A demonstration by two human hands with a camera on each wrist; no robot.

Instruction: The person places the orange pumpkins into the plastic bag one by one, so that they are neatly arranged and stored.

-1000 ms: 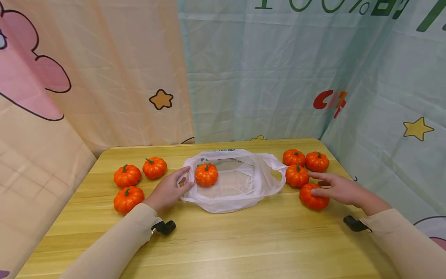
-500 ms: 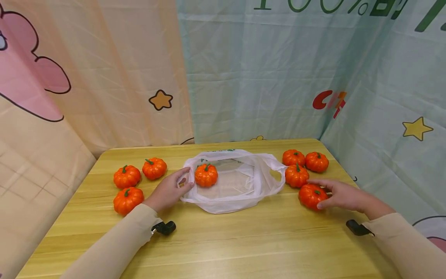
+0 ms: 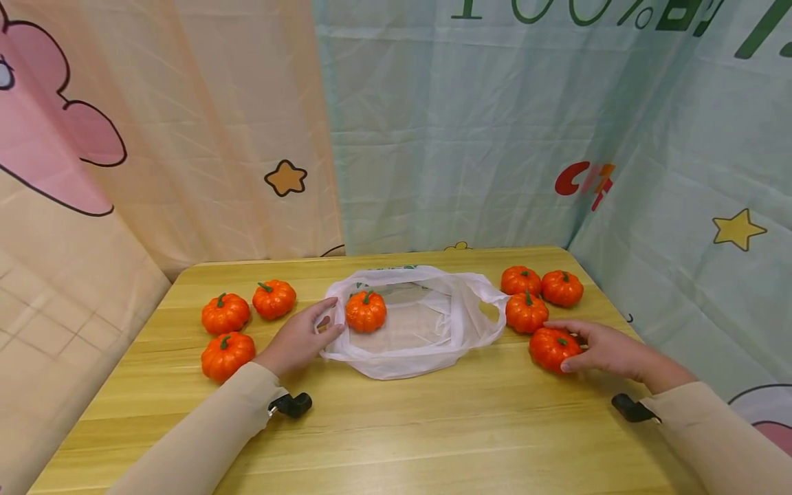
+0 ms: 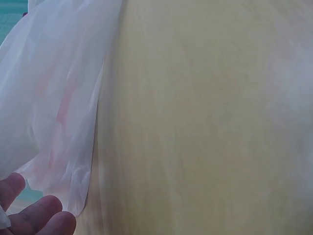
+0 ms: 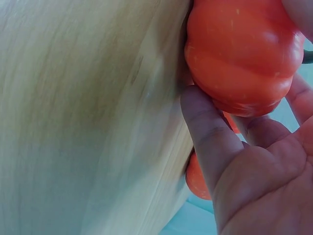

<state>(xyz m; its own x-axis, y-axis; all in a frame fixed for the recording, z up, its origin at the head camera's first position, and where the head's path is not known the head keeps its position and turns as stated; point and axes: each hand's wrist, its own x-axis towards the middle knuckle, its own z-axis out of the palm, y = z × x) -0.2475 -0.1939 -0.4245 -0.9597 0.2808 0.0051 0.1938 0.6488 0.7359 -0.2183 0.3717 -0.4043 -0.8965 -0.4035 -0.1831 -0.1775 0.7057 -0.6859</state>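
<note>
In the head view a white plastic bag (image 3: 411,364) lies with its mouth spread wide at the middle of the table. One small orange pumpkin (image 3: 366,311) with a green stem sits inside it, at the left. My left hand (image 3: 300,340) grips the bag's left side by the handle. The left wrist view has fingertips (image 4: 41,210) right at the film's edge. To the right, my right hand (image 3: 609,354) grips the nearest pumpkin (image 3: 553,348) of the right group, fingers behind and thumb in front. Up close in the right wrist view, that pumpkin (image 5: 244,54) is low beside the wooden surface.
Three pumpkins (image 3: 225,313) stand on the left of the wooden table (image 3: 421,440), near my left forearm. Three more (image 3: 527,311) cluster at the back right, by the bag's right handle (image 3: 491,309). Printed curtains (image 3: 445,137) hang behind and beside the table.
My right hand has settled around the front right pumpkin, its thumb coming forward to the near side. That pumpkin has shifted very slightly left. The left hand and the bag stay still.
</note>
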